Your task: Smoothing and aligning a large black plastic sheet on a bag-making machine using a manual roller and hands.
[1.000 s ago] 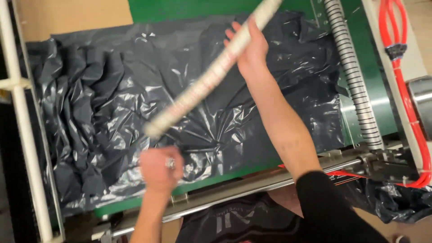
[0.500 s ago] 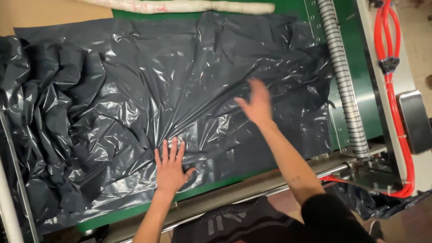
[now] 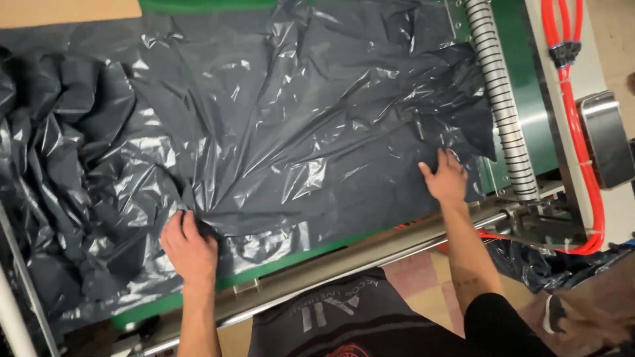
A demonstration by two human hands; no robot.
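Left hand [image 3: 190, 248] lay palm-down on the black plastic sheet [image 3: 278, 132] near the tabletop's front edge, fingers curled into a fold of the film, gripping it. Right hand [image 3: 446, 178] pressed flat on the same sheet close to the front right corner, fingers spread, nothing clasped. Sheet covered most of the green tabletop [image 3: 291, 259], smoother in the middle, heavily bunched along the left edge. A ribbed grey hose [image 3: 501, 106] ran along the right edge, just beside the sheet's border. Red cables [image 3: 577, 99] lay further right, next to a metal box [image 3: 605, 139]. A steel rail [image 3: 357, 268] bordered the front edge.
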